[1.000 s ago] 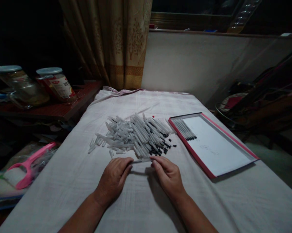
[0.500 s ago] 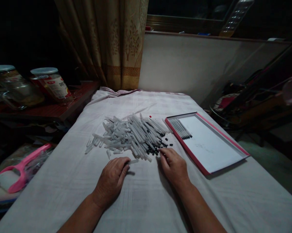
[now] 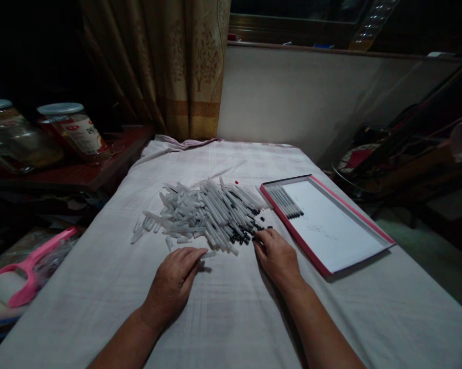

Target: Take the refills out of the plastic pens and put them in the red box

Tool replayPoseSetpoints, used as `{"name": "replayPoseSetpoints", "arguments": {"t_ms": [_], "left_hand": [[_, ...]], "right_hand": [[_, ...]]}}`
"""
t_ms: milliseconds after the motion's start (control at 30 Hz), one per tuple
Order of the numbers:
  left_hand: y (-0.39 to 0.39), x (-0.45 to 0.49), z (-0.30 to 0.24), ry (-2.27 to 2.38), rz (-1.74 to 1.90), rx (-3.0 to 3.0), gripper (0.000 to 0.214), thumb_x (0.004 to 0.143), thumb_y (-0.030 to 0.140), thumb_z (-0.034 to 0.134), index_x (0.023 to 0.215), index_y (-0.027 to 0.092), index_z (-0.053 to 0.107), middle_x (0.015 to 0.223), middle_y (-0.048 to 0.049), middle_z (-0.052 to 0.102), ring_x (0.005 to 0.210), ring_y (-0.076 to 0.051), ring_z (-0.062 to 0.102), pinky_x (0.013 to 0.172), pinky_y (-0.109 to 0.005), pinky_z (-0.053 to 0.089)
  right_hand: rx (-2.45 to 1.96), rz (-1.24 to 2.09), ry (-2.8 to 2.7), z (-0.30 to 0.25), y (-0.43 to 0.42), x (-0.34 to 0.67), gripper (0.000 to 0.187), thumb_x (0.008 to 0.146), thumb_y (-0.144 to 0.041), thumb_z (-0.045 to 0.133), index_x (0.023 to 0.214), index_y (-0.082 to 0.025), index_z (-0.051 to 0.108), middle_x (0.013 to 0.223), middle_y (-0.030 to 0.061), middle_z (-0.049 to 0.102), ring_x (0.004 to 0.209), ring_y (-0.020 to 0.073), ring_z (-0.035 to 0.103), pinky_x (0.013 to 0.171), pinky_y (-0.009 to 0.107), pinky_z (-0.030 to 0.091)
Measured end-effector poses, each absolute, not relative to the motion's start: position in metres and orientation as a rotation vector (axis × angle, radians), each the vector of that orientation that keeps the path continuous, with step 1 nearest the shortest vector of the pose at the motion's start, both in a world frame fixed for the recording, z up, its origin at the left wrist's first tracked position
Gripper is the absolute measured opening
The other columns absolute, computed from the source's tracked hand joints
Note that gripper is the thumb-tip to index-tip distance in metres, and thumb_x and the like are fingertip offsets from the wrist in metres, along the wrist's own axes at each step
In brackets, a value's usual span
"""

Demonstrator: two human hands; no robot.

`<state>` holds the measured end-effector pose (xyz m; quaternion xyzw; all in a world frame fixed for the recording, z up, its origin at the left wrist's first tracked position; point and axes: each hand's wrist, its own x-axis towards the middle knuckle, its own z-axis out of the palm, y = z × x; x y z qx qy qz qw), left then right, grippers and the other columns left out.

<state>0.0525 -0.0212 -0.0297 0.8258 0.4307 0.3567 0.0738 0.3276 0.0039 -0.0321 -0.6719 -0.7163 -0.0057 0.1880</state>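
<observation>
My left hand (image 3: 174, 277) is closed in a pinch, holding a translucent pen cap (image 3: 210, 254) just above the cloth. Closed fingertips of my right hand (image 3: 279, 258) touch the right edge of the small black pen plugs (image 3: 242, 238); what lies between them is too small to make out. Beyond both hands spreads a heap of clear pen barrels and caps (image 3: 200, 207), several with black ends. To the right, a shallow red-edged box lid (image 3: 346, 233) holds a row of pens (image 3: 285, 201) along its left side.
A white checked cloth (image 3: 215, 318) covers the table. One small red piece (image 3: 236, 182) lies behind the heap. At left, a side table bears a lidded jar (image 3: 81, 130) and a glass mug (image 3: 19, 148); below it is a pink-handled item (image 3: 33, 266). A curtain (image 3: 192, 77) hangs behind.
My right fingertips have shifted slightly up and right along the black plugs. The left hand still pinches the pen cap. The whole view has shifted a little.
</observation>
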Motion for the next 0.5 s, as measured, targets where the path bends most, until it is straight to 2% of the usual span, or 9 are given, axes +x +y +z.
{"name": "replayPoseSetpoints", "arguments": {"t_ms": [200, 400, 500], "left_hand": [[-0.0220, 0.0507, -0.0290, 1.306, 1.160, 2.443, 0.029, 0.096, 0.016, 0.051, 0.120, 0.025, 0.063, 0.104, -0.0057, 0.073, 0.096, -0.019, 0.070, 0.086, -0.033, 0.058], [-0.0225, 0.0517, -0.0282, 1.306, 1.161, 2.442, 0.028, 0.096, 0.015, 0.050, 0.120, 0.024, 0.062, 0.104, -0.0063, 0.073, 0.095, -0.019, 0.069, 0.086, -0.033, 0.057], [-0.0225, 0.0525, -0.0282, 1.311, 1.170, 2.424, 0.028, 0.097, 0.017, 0.050, 0.119, 0.024, 0.063, 0.103, -0.0061, 0.073, 0.095, -0.019, 0.070, 0.086, -0.033, 0.057]], "right_hand": [[-1.931, -0.066, -2.092, -0.0300, 0.0006, 0.3251, 0.023, 0.093, -0.021, 0.058, 0.111, -0.026, 0.071, 0.091, 0.0050, 0.070, 0.082, 0.0211, 0.067, 0.059, 0.027, 0.041], [-1.961, -0.009, -2.031, -0.0301, 0.0023, 0.3251, 0.011, 0.091, -0.021, 0.060, 0.095, -0.022, 0.070, 0.096, 0.0073, 0.070, 0.085, 0.0224, 0.067, 0.063, 0.028, 0.045], [-1.930, 0.023, -1.993, -0.0326, 0.0034, 0.3282, 0.014, 0.091, -0.020, 0.056, 0.097, -0.020, 0.069, 0.095, 0.0085, 0.071, 0.087, 0.0238, 0.067, 0.069, 0.030, 0.048]]}}
